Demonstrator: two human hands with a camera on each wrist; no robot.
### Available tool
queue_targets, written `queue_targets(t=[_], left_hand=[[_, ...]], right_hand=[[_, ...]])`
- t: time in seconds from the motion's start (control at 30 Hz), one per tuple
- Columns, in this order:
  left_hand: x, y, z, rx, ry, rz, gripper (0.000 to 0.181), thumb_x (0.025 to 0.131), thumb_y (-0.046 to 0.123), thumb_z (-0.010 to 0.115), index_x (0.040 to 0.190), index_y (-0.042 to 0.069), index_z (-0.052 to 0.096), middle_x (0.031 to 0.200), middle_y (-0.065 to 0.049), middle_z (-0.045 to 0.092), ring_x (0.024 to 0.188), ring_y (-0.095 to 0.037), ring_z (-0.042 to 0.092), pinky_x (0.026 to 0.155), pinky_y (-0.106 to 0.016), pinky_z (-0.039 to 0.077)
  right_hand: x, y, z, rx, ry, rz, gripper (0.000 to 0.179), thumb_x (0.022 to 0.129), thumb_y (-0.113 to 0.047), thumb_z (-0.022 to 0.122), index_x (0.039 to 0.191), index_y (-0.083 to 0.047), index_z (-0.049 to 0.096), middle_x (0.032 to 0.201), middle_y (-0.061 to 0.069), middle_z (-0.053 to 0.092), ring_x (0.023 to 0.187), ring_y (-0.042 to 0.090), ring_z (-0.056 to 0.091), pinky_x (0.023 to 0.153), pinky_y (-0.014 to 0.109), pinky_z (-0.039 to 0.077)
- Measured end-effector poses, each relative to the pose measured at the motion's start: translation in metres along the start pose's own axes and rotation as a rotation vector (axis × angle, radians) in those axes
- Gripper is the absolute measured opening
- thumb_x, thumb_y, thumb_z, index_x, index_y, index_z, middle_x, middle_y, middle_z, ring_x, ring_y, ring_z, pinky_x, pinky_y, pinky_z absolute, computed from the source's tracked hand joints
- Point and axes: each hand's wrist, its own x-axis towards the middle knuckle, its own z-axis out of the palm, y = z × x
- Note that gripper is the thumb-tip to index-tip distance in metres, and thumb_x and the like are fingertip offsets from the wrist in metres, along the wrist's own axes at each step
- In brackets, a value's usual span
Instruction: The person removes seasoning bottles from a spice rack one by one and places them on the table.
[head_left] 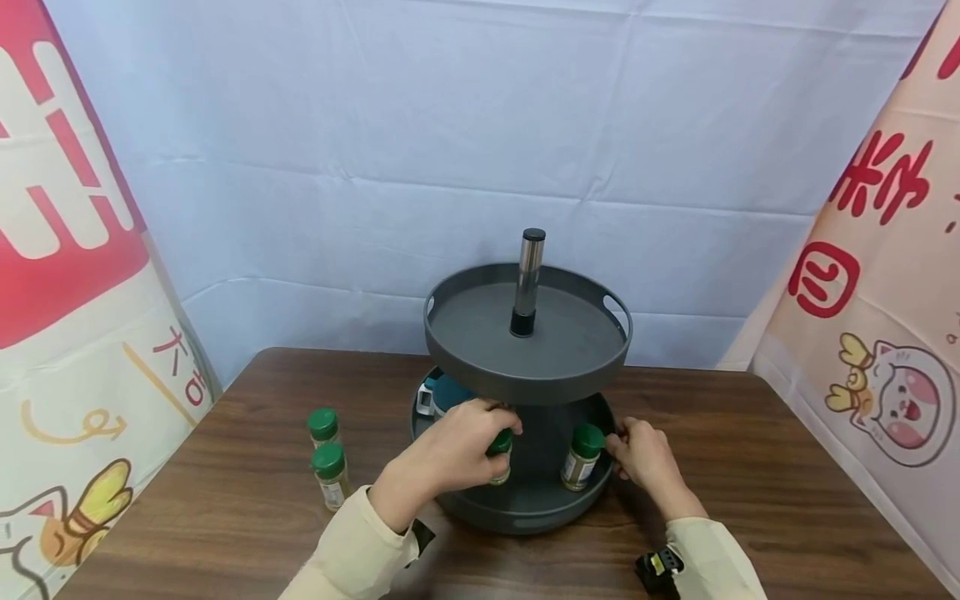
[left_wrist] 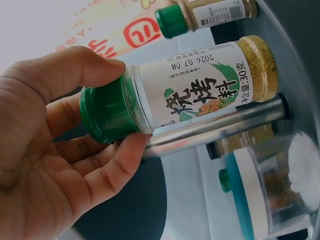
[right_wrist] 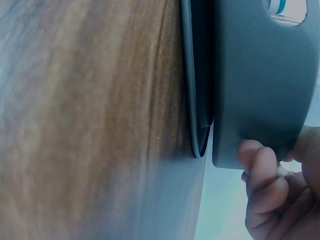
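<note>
My left hand [head_left: 459, 450] grips the green cap of a seasoning jar [left_wrist: 205, 85] between thumb and fingers. The jar is clear glass with yellowish-brown powder and a white label, held over the lower tray [head_left: 517, 518] of a grey two-tier turntable. Its base is close over the tray floor. At the right side, my right hand [head_left: 648, 458] pinches the lower tray's rim, its curled fingers [right_wrist: 265, 167] against the outer wall. A second green-capped jar [head_left: 581, 460] stands in the tray near that hand.
Two more green-capped jars [head_left: 330, 475] stand on the wooden table [head_left: 247, 500], left of the turntable. Over the lower tray sits the upper tray [head_left: 517, 387], with a metal post [head_left: 529, 271] through it. A teal-lidded clear container [left_wrist: 250, 195] occupies the lower tray's left side.
</note>
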Motion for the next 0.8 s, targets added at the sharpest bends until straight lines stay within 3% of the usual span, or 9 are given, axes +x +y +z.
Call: queue_targets(t=[0.17, 0.57, 0.8], left_hand=[[-0.008, -0.004, -0.006, -0.013, 0.018, -0.022, 0.021, 0.080, 0.007, 0.067, 0.101, 0.008, 0.064, 0.101, -0.005, 0.056, 0.085, -0.016, 0.050, 0.070, -0.027, 0.044], [-0.032, -0.017, -0.026, -0.001, 0.057, -0.061, 0.021, 0.080, 0.007, 0.068, 0.100, 0.009, 0.063, 0.095, -0.004, 0.051, 0.072, -0.011, 0.044, 0.061, -0.025, 0.041], [-0.050, -0.029, -0.031, 0.032, 0.085, -0.072, 0.018, 0.079, 0.006, 0.068, 0.096, 0.008, 0.063, 0.093, -0.003, 0.051, 0.071, -0.010, 0.043, 0.059, -0.023, 0.040]], right_hand=[[0.000, 0.000, -0.001, -0.007, -0.001, 0.002, 0.013, 0.090, -0.009, 0.052, 0.078, -0.002, 0.052, 0.057, 0.003, 0.054, 0.048, 0.017, 0.056, 0.048, 0.031, 0.045], [0.000, 0.003, -0.001, -0.019, 0.020, -0.013, 0.013, 0.090, -0.008, 0.053, 0.078, -0.002, 0.054, 0.056, 0.003, 0.054, 0.047, 0.016, 0.055, 0.047, 0.031, 0.045], [0.000, 0.002, 0.000, -0.012, 0.020, -0.023, 0.014, 0.090, -0.008, 0.053, 0.077, -0.003, 0.053, 0.055, 0.002, 0.054, 0.046, 0.017, 0.055, 0.047, 0.030, 0.045]])
